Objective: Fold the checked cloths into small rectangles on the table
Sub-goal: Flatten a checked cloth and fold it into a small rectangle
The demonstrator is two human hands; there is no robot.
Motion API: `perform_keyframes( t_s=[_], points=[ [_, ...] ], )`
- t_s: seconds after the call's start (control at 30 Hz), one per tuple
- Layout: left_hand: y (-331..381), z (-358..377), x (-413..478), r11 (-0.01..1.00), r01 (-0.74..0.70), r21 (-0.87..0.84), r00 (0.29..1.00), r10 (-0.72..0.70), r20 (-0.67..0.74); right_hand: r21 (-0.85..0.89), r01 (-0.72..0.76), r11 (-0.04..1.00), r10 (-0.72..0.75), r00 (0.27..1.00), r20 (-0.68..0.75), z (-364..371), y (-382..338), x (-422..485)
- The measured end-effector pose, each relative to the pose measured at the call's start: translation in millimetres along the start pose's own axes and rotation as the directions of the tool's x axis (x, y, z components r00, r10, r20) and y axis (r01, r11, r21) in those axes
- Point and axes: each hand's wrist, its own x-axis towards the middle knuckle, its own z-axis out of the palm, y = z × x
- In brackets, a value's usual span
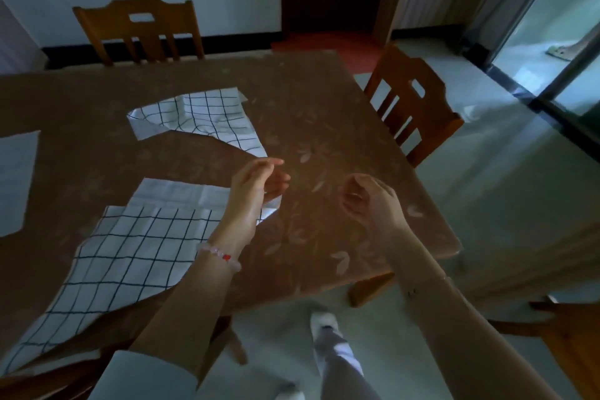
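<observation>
Two white cloths with dark check lines lie on the brown table [324, 127]. The near cloth [136, 243] is spread at the front left, with a plain-side flap turned over at its far end and its near part hanging over the table edge. The far cloth [207, 117] lies crumpled near the middle. My left hand [259, 182] hovers over the near cloth's far right corner, fingers loosely extended, holding nothing. My right hand [367, 201] hovers over bare table to the right, fingers loosely curled and empty.
A pale cloth or sheet [16, 178] lies at the table's left edge. Wooden chairs stand at the far side [139, 29], the right side [412, 107] and the near right [568, 334]. My leg and shoe [328, 344] are on the floor by the table's near corner.
</observation>
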Motion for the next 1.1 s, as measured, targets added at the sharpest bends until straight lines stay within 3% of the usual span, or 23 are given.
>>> perform_keyframes(
  t_s=[0.3,0.43,0.57,0.73,0.83,1.1],
  points=[
    [11,-2,90,0.998,-0.005,-0.064,0.966,-0.011,-0.257,-0.194,-0.066,0.979,0.11,0.967,0.229,46,-25,131],
    [5,-10,123,0.993,0.045,-0.114,0.942,-0.08,-0.325,-0.188,-0.18,0.966,0.222,0.945,0.239,73,-27,180],
    [-9,-24,152,0.986,0.138,-0.094,0.913,-0.164,-0.373,-0.313,-0.209,0.927,0.296,0.918,0.264,97,-16,218],
    [-30,-39,194,0.949,0.292,-0.121,0.855,-0.316,-0.412,-0.373,-0.265,0.89,0.376,0.887,0.268,127,11,259],
    [-40,-47,218,0.925,0.374,-0.071,0.823,-0.366,-0.435,-0.481,-0.218,0.849,0.39,0.873,0.293,138,29,278],
    [-51,-61,254,0.908,0.385,-0.165,0.823,-0.419,-0.384,-0.573,-0.162,0.803,0.374,0.886,0.273,162,54,300]
  ],
)
